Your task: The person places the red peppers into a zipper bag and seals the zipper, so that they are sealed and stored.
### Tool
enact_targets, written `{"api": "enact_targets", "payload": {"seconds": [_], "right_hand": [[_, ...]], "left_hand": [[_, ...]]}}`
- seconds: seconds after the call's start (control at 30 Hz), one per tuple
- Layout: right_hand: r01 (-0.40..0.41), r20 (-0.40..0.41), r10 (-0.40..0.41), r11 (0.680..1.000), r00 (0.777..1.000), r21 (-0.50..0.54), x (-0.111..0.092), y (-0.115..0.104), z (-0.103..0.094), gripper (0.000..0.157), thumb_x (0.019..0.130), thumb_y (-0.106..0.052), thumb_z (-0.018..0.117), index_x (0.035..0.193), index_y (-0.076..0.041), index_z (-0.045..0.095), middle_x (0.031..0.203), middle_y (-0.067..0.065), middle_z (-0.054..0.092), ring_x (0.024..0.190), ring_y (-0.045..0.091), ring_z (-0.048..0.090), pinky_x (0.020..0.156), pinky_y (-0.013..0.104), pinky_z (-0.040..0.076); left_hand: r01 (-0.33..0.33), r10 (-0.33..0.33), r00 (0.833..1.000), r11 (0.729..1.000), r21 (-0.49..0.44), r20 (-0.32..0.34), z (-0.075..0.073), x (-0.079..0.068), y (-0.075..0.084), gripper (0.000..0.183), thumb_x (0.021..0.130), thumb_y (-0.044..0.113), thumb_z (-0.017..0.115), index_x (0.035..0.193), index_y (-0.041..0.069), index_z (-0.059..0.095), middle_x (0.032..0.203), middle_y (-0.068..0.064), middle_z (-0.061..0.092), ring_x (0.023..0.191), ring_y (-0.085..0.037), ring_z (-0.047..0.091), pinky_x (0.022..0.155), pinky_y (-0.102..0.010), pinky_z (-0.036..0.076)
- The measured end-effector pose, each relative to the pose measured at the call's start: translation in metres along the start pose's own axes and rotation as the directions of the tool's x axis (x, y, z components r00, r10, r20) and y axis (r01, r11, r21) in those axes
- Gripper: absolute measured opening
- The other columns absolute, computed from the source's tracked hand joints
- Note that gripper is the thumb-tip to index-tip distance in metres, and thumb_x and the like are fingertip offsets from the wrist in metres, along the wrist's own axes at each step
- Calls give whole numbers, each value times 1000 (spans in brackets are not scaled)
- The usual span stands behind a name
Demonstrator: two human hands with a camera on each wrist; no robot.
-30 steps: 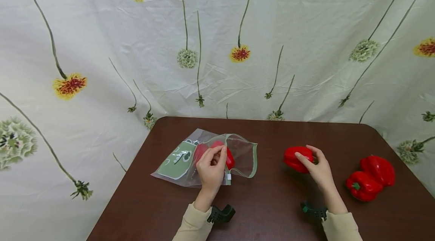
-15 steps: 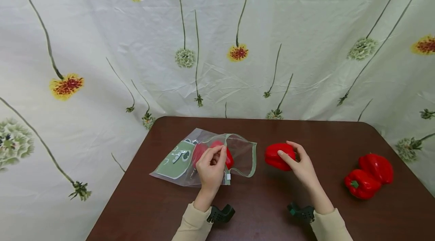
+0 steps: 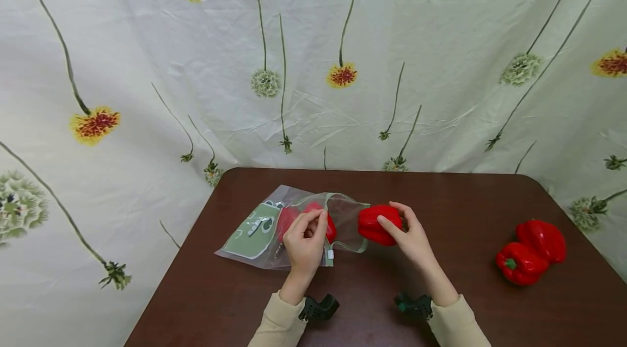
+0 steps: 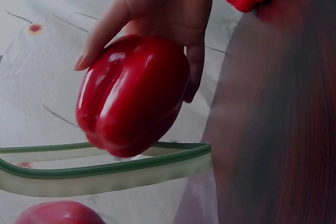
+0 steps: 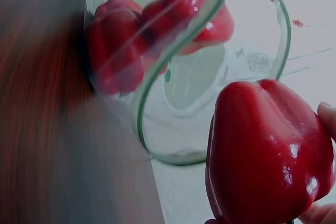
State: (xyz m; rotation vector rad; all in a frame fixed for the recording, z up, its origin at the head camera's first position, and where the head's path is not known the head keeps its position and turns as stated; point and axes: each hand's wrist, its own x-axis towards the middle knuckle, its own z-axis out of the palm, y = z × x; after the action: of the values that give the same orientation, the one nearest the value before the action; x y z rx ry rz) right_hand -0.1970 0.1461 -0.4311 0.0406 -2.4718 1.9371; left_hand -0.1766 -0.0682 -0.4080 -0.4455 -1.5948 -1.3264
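Fingers and thumb of the right hand (image 3: 411, 233) are gripping a red bell pepper (image 3: 376, 224), the thumb resting across its upper face while the fingers are wrapping its far side. That pepper is sitting just left of the palm, off the tabletop, its free end pointing toward the mouth of a clear bag (image 3: 276, 254). From the head, it is overlapping the bag's right edge; whether its end is lying inside the green rim (image 5: 157, 69), the views are not settling. Across the mouth, the left hand (image 3: 305, 238) is pinching that rim between thumb and fingertips, keeping the bag gaping, with a small white tab (image 3: 330, 254) hanging near its wrist side. Inside the bag, two bagged peppers (image 5: 118, 45) are lying side by side, and beyond them a green printed patch (image 3: 254, 230) is covering the far end. Well apart on the right, two loose peppers (image 3: 541, 241) are touching each other on the dark brown table (image 3: 372, 292), the nearer one showing a green stem. Black wrist mounts (image 3: 319, 309) are sitting at both cream sleeves (image 3: 281, 322), and a flower-patterned cloth (image 3: 303, 113) is hanging behind everything.
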Motion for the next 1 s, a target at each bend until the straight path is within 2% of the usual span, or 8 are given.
{"api": "enact_targets", "payload": {"seconds": [0.13,0.37,0.47,0.73,1.0], "right_hand": [[35,-12,-35,999,999,-4,0,-3,11,61,88,-29,65,139,-11,36,130,13,45,112,32,47,84,41,51],[71,-83,-71,997,994,0,2,-7,31,62,86,-30,67,136,-9,36,125,14,48,106,31,49,82,41,52],[71,-106,-71,997,992,4,-1,-16,39,62,86,-27,68,134,-6,35,125,17,47,107,32,48,84,42,50],[113,-146,-107,993,983,27,0,-12,53,61,83,-27,71,129,-5,38,126,15,47,109,32,47,86,43,50],[157,-167,-163,986,972,-50,0,-9,61,59,80,-29,74,126,-8,43,122,11,47,105,25,47,81,37,50]], "left_hand": [[-6,6,1000,1000,-4,-3,1,-1,-2,16,66,-20,70,78,-10,68,62,-13,59,48,-18,48,47,-17,43],[-9,9,1000,999,-37,-1,4,-14,-28,12,71,-13,71,79,-5,69,62,-8,57,48,-14,47,45,-16,40],[-6,6,1000,999,-41,7,4,-17,-33,10,73,-9,72,81,-2,70,64,-7,58,49,-13,48,46,-15,41],[3,-2,1000,999,-32,22,4,-18,-32,10,75,-7,72,83,-2,71,66,-8,60,50,-13,48,47,-16,42],[-18,18,1000,1000,-21,19,3,-17,-32,12,73,-8,73,83,-2,70,66,-8,60,50,-14,49,47,-16,43]]}}
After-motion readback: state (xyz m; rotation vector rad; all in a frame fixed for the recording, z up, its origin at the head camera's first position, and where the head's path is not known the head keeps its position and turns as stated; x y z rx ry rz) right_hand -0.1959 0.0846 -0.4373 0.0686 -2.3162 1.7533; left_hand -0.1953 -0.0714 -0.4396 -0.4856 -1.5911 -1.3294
